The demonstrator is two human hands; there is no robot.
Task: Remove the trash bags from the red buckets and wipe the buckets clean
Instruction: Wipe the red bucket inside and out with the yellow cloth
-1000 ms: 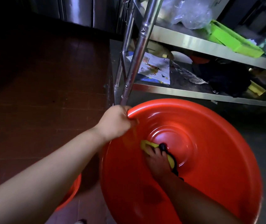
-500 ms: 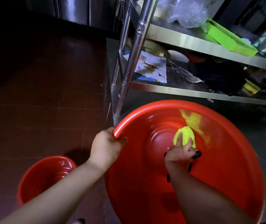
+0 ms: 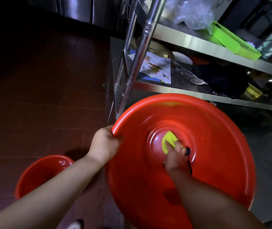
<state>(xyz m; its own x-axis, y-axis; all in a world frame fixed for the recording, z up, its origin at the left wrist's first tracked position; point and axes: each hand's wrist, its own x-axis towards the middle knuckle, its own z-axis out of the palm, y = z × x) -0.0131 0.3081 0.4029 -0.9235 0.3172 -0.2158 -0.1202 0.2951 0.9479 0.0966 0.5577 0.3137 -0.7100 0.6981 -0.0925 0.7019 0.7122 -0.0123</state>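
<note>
A large red bucket (image 3: 214,146) fills the lower right of the view, its opening facing me. My left hand (image 3: 104,143) grips its rim at the left edge. My right hand (image 3: 175,155) reaches deep inside and holds a yellow-green cloth (image 3: 169,141) against the bucket's bottom. A black cord hangs at that wrist. A second, smaller red bucket (image 3: 37,176) stands on the floor at the lower left, partly hidden by my left forearm. No trash bag shows in either bucket.
A steel shelf rack (image 3: 190,41) stands just behind the large bucket, its legs (image 3: 137,63) near the rim. On it lie printed paper (image 3: 156,68), clear plastic bags (image 3: 193,14) and a green tray (image 3: 234,42). Dark red tiled floor (image 3: 41,96) spreads to the left.
My right hand with the cloth has swept from the left of the bucket's bottom up to the far wall and back to the centre. My left hand keeps gripping the rim.
</note>
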